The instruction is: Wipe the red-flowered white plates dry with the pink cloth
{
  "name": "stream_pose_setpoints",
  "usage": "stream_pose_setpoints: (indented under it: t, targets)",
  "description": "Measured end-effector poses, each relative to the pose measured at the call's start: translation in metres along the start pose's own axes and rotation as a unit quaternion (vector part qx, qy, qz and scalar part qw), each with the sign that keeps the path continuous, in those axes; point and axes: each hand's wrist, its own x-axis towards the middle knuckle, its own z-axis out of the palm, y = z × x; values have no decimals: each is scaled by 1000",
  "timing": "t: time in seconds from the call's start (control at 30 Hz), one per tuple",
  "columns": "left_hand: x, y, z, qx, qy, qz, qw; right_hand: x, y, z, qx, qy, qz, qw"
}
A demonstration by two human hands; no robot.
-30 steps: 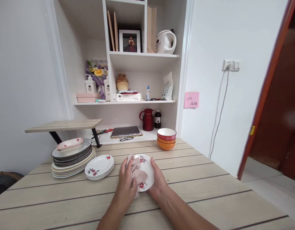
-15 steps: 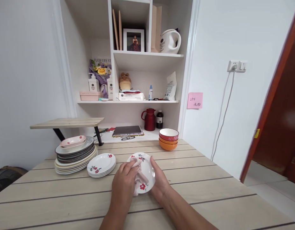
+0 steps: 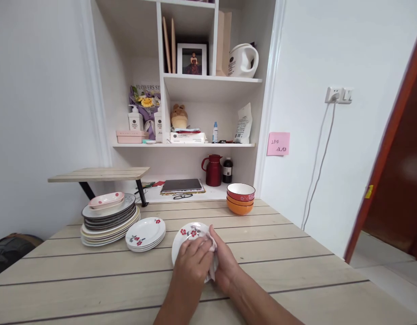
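Note:
A small white plate with red flowers [image 3: 188,237] is held tilted just above the wooden table [image 3: 296,271]. My right hand [image 3: 225,266] grips its right rim from behind. My left hand [image 3: 194,264] is closed on a pale pink cloth [image 3: 211,259] and presses it against the plate's face, covering its lower right part. To the left lies a stack of matching small flowered plates [image 3: 145,232], and beyond it a tall pile of larger plates [image 3: 108,221] topped by a pink dish [image 3: 106,199].
Stacked red and orange bowls [image 3: 240,197] stand at the table's back. Behind is a white shelf unit with a red jug [image 3: 213,170], a dark bottle [image 3: 228,170] and a tablet [image 3: 181,185]. A small wooden riser [image 3: 100,174] stands at the left. A doorway opens at right.
My left hand has slid the cloth across the plate from its left side to its right, and the plate has turned so the flowers show at the top left.

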Motion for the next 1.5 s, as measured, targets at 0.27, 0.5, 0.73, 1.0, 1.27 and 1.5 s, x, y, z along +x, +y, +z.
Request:
stream_pose_setpoints:
  t: [0.27, 0.5, 0.73, 1.0, 1.27, 1.5]
  targets:
    - [3, -20, -5, 150, -37, -236, 959, 8, 11, 0, 12, -59, -40, 997]
    - [0, -1, -2, 105, -87, -138, 981, 8, -1, -11, 15, -34, -23, 999]
    - [2, 2, 1, 27, -65, -180, 981, 5, 9, -7, -43, -51, 8, 998]
    - [3, -12, -13, 148, -108, -297, 937, 9, 8, -7, 14, -113, -8, 993]
    - [0, 19, 1, 15, -142, -156, 977, 2, 2, -10, -23, -13, 41, 999]
    - [5, -8, -14, 127, -87, -319, 935, 6, 16, 1, -21, -111, -4, 994]
